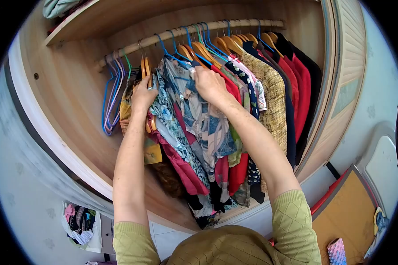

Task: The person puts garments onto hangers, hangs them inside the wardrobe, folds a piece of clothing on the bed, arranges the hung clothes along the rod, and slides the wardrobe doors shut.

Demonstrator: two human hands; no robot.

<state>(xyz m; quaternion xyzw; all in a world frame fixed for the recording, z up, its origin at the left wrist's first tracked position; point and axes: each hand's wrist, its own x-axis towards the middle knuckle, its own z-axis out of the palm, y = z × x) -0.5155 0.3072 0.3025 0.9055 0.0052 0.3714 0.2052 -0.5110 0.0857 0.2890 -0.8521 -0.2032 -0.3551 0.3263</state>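
Observation:
Clothes hang on hangers from a wooden rod (154, 39) inside the wardrobe. My left hand (143, 93) is closed at the wooden hangers (147, 68) near the rod's left part, a ring on one finger. My right hand (210, 86) has its fingers bent around the shoulder of a blue-grey patterned shirt (181, 84), which hangs on a blue hanger (166, 51). Between my hands hangs a blue and white leaf-print garment (166, 110). Right of my right hand are a red garment (234, 88) and a yellow tweed jacket (272, 84).
Bare blue and purple hangers (112, 95) hang at the rod's left end. A shelf (88, 20) runs above. The sliding door (340, 88) stands at the right. A bag of clothes (82, 223) is at the lower left, a brown board (347, 216) at the lower right.

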